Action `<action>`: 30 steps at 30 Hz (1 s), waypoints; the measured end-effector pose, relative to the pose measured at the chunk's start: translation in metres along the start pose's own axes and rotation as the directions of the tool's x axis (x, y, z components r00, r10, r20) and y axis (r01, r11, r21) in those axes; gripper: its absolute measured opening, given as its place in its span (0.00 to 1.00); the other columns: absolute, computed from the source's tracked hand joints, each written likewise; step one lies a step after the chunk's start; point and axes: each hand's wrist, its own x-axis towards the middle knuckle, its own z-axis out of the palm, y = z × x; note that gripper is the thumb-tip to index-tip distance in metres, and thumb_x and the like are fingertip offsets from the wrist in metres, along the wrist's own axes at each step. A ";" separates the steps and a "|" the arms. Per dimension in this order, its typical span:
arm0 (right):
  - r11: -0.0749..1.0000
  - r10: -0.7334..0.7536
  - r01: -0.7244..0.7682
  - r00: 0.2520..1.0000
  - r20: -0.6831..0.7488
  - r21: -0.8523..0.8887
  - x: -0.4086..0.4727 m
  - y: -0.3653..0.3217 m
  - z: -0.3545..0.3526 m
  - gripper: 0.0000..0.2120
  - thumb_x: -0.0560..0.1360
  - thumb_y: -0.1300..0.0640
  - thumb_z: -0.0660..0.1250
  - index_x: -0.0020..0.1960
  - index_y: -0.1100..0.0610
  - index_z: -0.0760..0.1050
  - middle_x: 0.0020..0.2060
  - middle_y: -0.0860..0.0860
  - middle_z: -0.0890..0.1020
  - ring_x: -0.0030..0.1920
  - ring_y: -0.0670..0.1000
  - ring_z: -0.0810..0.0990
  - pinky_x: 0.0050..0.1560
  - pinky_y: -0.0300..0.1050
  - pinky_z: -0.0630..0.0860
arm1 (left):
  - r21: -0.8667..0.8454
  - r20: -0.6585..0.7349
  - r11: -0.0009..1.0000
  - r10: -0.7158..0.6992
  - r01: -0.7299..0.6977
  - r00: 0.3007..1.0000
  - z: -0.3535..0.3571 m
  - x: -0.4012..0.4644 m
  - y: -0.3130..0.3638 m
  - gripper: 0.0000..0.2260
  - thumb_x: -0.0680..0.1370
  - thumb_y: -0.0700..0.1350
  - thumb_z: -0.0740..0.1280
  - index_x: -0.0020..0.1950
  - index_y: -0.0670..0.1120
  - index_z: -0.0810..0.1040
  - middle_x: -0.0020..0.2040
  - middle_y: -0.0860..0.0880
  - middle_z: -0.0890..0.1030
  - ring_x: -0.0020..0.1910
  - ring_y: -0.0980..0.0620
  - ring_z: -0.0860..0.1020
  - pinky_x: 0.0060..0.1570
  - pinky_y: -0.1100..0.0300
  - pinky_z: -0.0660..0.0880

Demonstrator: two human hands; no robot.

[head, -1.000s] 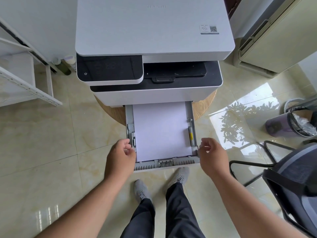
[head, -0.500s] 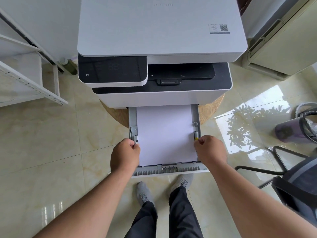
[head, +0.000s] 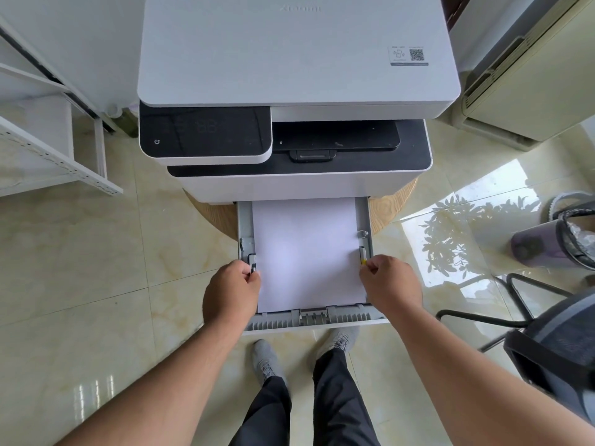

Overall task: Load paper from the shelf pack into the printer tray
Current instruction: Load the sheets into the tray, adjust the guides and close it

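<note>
Nearest the person, the left hand (head: 230, 292) and right hand (head: 391, 284) are curling their fingers around the side guides of the pulled-out tray (head: 315, 320), one at each edge. The paper (head: 307, 252) is already lying flat between them. Beyond, the printer (head: 289, 75) is waiting; sliding the tray shut likely remains.

A white metal shelf rack (head: 54, 159) stands at left; a lined bin (head: 576, 235) and black chair (head: 553, 346) sit at right.
</note>
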 end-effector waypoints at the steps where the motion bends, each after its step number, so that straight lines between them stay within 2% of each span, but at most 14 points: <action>1: 1.000 -0.007 0.007 1.000 0.001 -0.009 0.000 0.001 0.000 0.13 0.77 0.55 0.60 0.36 0.58 0.75 0.29 0.54 0.83 0.36 0.60 0.82 0.30 0.43 0.71 | -0.001 0.005 1.000 0.004 -0.004 1.000 0.000 0.000 -0.001 0.06 0.78 0.49 0.68 0.43 0.49 0.79 0.40 0.54 0.84 0.40 0.46 0.81 0.42 0.51 0.81; 5: 0.999 -0.035 0.036 0.999 0.022 -0.030 -0.005 0.002 -0.003 0.13 0.78 0.53 0.60 0.38 0.55 0.76 0.31 0.52 0.83 0.37 0.58 0.82 0.31 0.44 0.74 | 0.016 0.036 0.999 0.047 -0.048 0.998 -0.004 -0.002 -0.004 0.05 0.79 0.51 0.68 0.48 0.50 0.80 0.45 0.54 0.82 0.44 0.48 0.81 0.45 0.51 0.80; 7: 0.998 -0.060 0.060 0.998 0.022 -0.021 -0.009 0.004 -0.004 0.12 0.78 0.54 0.60 0.39 0.55 0.76 0.33 0.52 0.82 0.36 0.57 0.80 0.31 0.44 0.71 | 0.047 0.057 0.995 0.086 -0.089 0.995 -0.006 -0.006 -0.009 0.07 0.79 0.51 0.68 0.53 0.50 0.80 0.47 0.55 0.79 0.46 0.48 0.79 0.47 0.52 0.80; 11: 0.995 -0.091 0.091 0.996 0.004 0.028 -0.021 0.011 -0.005 0.11 0.77 0.56 0.60 0.36 0.56 0.69 0.36 0.52 0.78 0.34 0.55 0.73 0.30 0.46 0.65 | 0.099 0.088 0.989 0.104 -0.112 0.991 -0.009 -0.020 -0.019 0.10 0.79 0.50 0.68 0.58 0.51 0.81 0.53 0.53 0.79 0.51 0.48 0.79 0.48 0.51 0.79; 17: 0.983 -0.170 0.168 0.985 0.018 0.071 -0.034 0.025 -0.008 0.09 0.77 0.52 0.63 0.40 0.54 0.73 0.40 0.51 0.81 0.45 0.57 0.81 0.43 0.50 0.79 | 0.139 0.140 0.970 0.178 -0.198 0.974 -0.016 -0.038 -0.029 0.19 0.80 0.52 0.68 0.71 0.50 0.77 0.67 0.51 0.75 0.65 0.49 0.74 0.58 0.53 0.77; 19: 0.984 -0.178 0.177 0.984 0.018 0.037 -0.040 0.027 -0.012 0.08 0.79 0.51 0.63 0.51 0.52 0.80 0.50 0.51 0.84 0.53 0.57 0.81 0.50 0.51 0.80 | 0.195 0.182 0.951 0.207 -0.242 0.961 -0.019 -0.041 -0.031 0.24 0.80 0.56 0.66 0.75 0.49 0.72 0.72 0.51 0.73 0.69 0.49 0.73 0.63 0.53 0.74; 20: 0.985 -0.175 0.175 0.984 0.016 0.005 -0.042 0.029 -0.013 0.12 0.80 0.50 0.63 0.60 0.51 0.81 0.57 0.51 0.84 0.60 0.57 0.79 0.56 0.51 0.79 | 0.235 0.212 0.937 0.211 -0.260 0.954 -0.020 -0.042 -0.031 0.28 0.80 0.58 0.65 0.78 0.49 0.69 0.74 0.51 0.72 0.70 0.48 0.72 0.65 0.53 0.73; 21: 0.986 -0.165 0.166 0.986 0.027 -0.028 -0.044 0.033 -0.013 0.17 0.81 0.48 0.63 0.68 0.51 0.78 0.63 0.51 0.82 0.66 0.56 0.77 0.61 0.51 0.77 | 0.274 0.240 0.923 0.208 -0.272 0.948 -0.021 -0.043 -0.032 0.31 0.80 0.60 0.64 0.80 0.49 0.65 0.76 0.51 0.71 0.71 0.47 0.72 0.66 0.53 0.73; 23: 0.983 -0.148 0.154 0.986 0.070 -0.094 -0.048 0.040 -0.013 0.25 0.81 0.45 0.62 0.76 0.51 0.71 0.71 0.50 0.77 0.73 0.55 0.71 0.68 0.52 0.74 | 0.327 0.284 0.902 0.191 -0.283 0.939 -0.021 -0.045 -0.034 0.35 0.80 0.63 0.63 0.82 0.49 0.59 0.78 0.50 0.69 0.73 0.47 0.72 0.67 0.52 0.72; 27: 0.964 -0.125 0.159 0.979 0.163 -0.211 -0.053 0.055 -0.009 0.34 0.79 0.39 0.63 0.81 0.52 0.63 0.77 0.49 0.71 0.76 0.55 0.68 0.72 0.52 0.71 | 0.349 0.310 0.904 0.137 -0.247 0.941 -0.018 -0.047 -0.035 0.42 0.77 0.68 0.63 0.84 0.49 0.53 0.81 0.48 0.65 0.73 0.45 0.73 0.65 0.51 0.74; 30: 0.941 -0.111 0.178 0.966 0.232 -0.289 -0.056 0.060 -0.006 0.33 0.78 0.38 0.64 0.79 0.52 0.64 0.75 0.49 0.73 0.75 0.55 0.69 0.69 0.50 0.72 | 0.359 0.322 0.902 0.119 -0.238 0.939 -0.015 -0.047 -0.035 0.48 0.73 0.73 0.64 0.84 0.50 0.50 0.81 0.48 0.64 0.73 0.46 0.73 0.62 0.52 0.75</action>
